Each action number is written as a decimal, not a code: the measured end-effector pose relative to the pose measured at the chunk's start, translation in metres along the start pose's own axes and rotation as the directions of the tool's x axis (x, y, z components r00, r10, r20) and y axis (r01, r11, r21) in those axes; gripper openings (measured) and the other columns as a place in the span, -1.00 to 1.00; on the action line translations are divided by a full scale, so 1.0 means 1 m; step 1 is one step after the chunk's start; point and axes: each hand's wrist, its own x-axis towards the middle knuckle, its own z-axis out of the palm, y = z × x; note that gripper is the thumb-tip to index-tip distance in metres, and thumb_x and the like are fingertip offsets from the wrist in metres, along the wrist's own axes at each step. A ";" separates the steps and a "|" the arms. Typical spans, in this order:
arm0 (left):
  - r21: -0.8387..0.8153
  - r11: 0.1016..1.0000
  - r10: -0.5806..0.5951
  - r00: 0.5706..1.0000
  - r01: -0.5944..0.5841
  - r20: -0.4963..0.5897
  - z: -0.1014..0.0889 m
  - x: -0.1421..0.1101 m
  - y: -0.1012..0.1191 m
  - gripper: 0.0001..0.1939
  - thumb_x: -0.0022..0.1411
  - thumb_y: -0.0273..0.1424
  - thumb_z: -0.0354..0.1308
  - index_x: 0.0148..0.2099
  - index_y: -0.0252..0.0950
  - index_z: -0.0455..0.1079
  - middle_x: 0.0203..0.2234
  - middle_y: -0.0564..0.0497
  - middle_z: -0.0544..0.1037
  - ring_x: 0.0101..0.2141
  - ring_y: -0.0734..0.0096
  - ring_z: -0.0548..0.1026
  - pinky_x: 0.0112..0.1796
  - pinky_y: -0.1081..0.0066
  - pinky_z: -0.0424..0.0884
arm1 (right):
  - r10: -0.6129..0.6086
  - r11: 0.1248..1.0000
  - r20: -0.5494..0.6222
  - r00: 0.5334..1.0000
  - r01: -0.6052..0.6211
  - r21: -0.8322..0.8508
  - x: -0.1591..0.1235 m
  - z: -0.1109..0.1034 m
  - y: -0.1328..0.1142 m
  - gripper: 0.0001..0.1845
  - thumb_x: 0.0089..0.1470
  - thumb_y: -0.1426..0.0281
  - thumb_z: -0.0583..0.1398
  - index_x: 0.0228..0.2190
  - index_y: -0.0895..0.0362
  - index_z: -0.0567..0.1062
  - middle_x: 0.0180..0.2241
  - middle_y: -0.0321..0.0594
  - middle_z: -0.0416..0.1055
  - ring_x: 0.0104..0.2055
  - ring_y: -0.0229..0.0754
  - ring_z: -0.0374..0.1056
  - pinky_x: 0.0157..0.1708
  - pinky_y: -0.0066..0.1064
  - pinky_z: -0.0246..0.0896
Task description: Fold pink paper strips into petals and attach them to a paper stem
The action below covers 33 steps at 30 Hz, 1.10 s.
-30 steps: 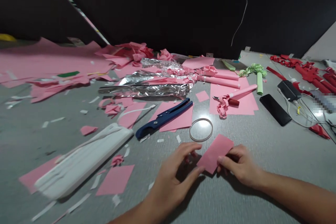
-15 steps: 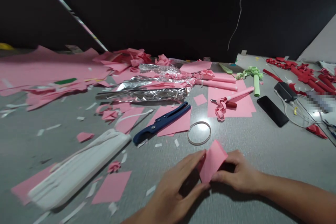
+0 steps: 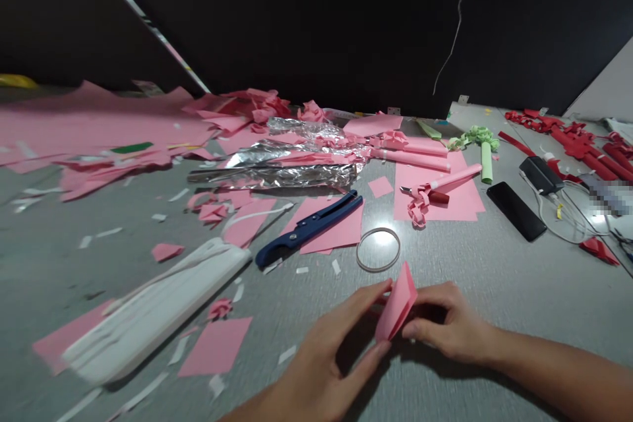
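A folded piece of pink paper (image 3: 397, 306) stands on edge between my hands, low in the middle of the view. My left hand (image 3: 336, 343) grips its left side between thumb and fingers. On the other side, the thumb and bent fingers of my right hand (image 3: 442, 323) pinch at its right edge. Just beyond the paper lies a thin round ring (image 3: 378, 249). A dark blue cutter-like tool (image 3: 309, 227) rests on pink sheets to the left of the ring.
On the left lies a long white block (image 3: 158, 310) near a pink square (image 3: 216, 346) and paper scraps. Foil-wrapped bundles (image 3: 277, 177) and pink paper rolls are farther back. To the right are a craft knife (image 3: 430, 196), a black phone (image 3: 515, 210) and a power adapter (image 3: 541, 173) with cables.
The pink paper has turned in my hands, so it now shows more edge-on with its layers visible. The whole view has shifted slightly; the things on the table stay put.
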 end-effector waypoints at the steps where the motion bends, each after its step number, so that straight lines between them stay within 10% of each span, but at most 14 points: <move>1: -0.010 1.000 -0.010 1.000 0.010 0.006 0.000 0.000 0.001 -0.31 0.39 -0.38 0.29 0.48 0.05 0.23 0.19 -0.10 0.64 0.08 0.11 0.69 0.12 0.18 0.65 | 0.001 1.000 -0.004 1.000 -0.001 0.007 0.000 0.000 0.000 -0.63 0.26 0.09 0.38 -0.21 0.14 0.78 -0.45 -0.26 0.53 -0.44 -0.23 0.30 -0.41 -0.43 0.20; 26: -0.228 0.967 -0.094 0.992 0.112 0.087 -0.003 0.002 0.007 -0.17 0.19 -0.62 0.08 0.50 -0.16 0.22 0.24 -0.18 0.58 0.16 0.07 0.61 0.19 0.08 0.53 | -0.029 0.983 -0.210 0.977 -0.010 -0.181 -0.007 -0.003 0.003 -0.54 0.38 0.05 0.23 -0.37 0.14 0.65 -0.46 -0.17 0.53 -0.43 -0.13 0.39 -0.41 -0.39 0.30; 33: -0.354 0.868 -0.318 0.937 0.348 0.142 0.002 0.007 0.000 -0.31 0.25 -0.54 0.08 0.42 -0.21 0.33 -0.19 -0.05 0.64 -0.26 0.34 0.55 -0.18 0.36 0.49 | -0.010 0.975 -0.173 0.985 -0.029 -0.222 -0.003 -0.001 0.008 -0.48 0.41 0.11 0.20 -0.52 0.15 0.55 -0.55 -0.28 0.38 -0.49 -0.24 0.23 -0.47 -0.42 0.11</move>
